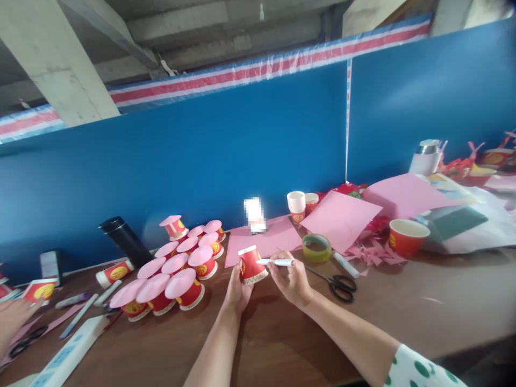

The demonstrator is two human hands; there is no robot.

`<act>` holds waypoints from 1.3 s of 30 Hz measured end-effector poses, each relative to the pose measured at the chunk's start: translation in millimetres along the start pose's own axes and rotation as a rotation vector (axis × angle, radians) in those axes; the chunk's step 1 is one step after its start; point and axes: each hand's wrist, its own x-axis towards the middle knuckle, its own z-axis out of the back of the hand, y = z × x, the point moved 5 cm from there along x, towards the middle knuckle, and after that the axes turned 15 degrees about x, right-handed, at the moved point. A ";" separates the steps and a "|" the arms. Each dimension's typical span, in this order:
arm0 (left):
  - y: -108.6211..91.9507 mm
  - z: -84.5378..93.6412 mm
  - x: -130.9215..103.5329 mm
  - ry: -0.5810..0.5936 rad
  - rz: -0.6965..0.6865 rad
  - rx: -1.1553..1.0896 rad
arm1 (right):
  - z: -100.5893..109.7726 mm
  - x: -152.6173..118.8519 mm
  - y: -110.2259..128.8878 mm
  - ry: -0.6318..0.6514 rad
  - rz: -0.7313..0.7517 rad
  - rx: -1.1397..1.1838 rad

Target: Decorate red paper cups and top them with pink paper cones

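Held up just above the brown table, near its middle: 1 red paper cup, upside down and tipped a little to the left, pink cap on top. Gripped from below and the left by the left hand, fingers curled around its rim side. Just to the right, touching or nearly touching the cup's wall, the tip of a white pen, lying almost level, long axis running left to right and pointing at the cup. Pinched between thumb and fingers of the right hand (nearer the pen's back end). Behind and left, a cluster of pink-capped cups; right, a tape roll and black scissors, well apart from both hands.
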 end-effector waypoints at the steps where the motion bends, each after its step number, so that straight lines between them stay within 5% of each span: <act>1: -0.3 -0.3 -0.2 -0.003 0.002 0.002 | 0.0 -0.2 -0.4 0.002 -0.003 0.000; 39: 3.5 1.7 1.0 0.040 -0.017 0.055 | -4.5 -1.3 -1.2 0.039 0.061 -0.027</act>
